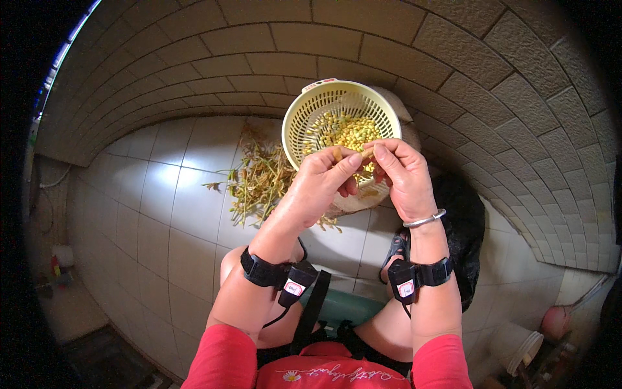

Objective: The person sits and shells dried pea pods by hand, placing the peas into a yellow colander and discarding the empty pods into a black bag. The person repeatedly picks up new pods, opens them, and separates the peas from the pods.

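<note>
Over the near rim of a pale yellow plastic colander (290, 127), my left hand (324, 172) and my right hand (402, 170) meet. Between their fingertips they pinch a brownish bean pod (367, 153), one hand at each end. Shelled yellow and green beans (352, 130) lie in the colander below, partly hidden by my fingers. The colander rests on a low stump-like block (362, 200). To the left of my left hand, a heap of dried bean stalks and pods (260, 182) is spread on the floor.
A black plastic bag (459, 219) stands beside my right forearm. The tiled wall (291, 44) rises close behind the colander. A white bucket (515, 346) and a pink container (555, 322) are at the lower right. Pale floor tiles (146, 214) extend left.
</note>
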Motion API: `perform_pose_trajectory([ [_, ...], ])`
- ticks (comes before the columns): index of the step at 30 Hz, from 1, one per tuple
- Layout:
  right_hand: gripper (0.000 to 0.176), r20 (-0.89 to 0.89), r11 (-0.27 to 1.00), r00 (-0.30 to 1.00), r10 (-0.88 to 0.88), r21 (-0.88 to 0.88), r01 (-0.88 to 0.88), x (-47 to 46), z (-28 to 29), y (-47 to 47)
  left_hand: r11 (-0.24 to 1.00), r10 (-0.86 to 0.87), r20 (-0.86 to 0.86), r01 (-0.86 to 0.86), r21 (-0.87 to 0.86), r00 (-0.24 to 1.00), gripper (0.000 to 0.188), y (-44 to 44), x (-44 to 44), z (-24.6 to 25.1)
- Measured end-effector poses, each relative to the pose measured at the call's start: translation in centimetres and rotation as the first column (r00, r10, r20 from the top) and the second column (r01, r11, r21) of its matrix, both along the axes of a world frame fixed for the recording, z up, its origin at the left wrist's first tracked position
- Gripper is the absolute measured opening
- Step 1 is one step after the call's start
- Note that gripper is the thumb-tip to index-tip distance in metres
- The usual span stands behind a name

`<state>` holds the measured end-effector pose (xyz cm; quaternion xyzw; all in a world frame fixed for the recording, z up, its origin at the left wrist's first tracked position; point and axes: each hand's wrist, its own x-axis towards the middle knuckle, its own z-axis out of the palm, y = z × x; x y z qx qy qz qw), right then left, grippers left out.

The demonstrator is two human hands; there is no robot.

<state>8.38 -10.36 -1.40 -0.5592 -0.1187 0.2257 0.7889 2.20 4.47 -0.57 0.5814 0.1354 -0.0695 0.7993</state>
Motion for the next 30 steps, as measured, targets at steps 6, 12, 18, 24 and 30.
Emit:
perform_pose_trajectory([
  [6,0.014,-0.094,0.999,0.996,0.009,0.039,-0.005,0.0,-0.4,-0.1,0.997,0.027,0.001,-0.027,-0.068,1.0,0.023,-0.1,0.0,-0.1],
  [12,0.014,-0.205,0.999,0.979,0.006,0.032,0.001,-0.2,-0.3,-0.4,0.992,0.064,0.043,-0.068,0.102,0.997,0.02,-0.7,0.1,-0.4],
  [18,0.014,-0.21,1.0,0.978,-0.007,-0.003,0.007,-0.2,-0.3,-0.4,0.982,0.072,0.049,-0.079,0.17,0.996,0.019,-0.9,0.0,-0.5],
  [24,0.012,-0.193,0.999,0.98,-0.038,0.006,0.04,-0.3,-0.4,-0.1,0.976,0.098,0.06,-0.107,0.188,0.993,0.017,-1.2,0.0,-0.7],
  [30,0.011,-0.204,0.997,0.976,-0.079,-0.017,0.077,-0.6,-0.6,0.2,0.975,0.096,0.073,-0.109,0.196,0.993,0.016,-1.2,0.0,-1.0],
])
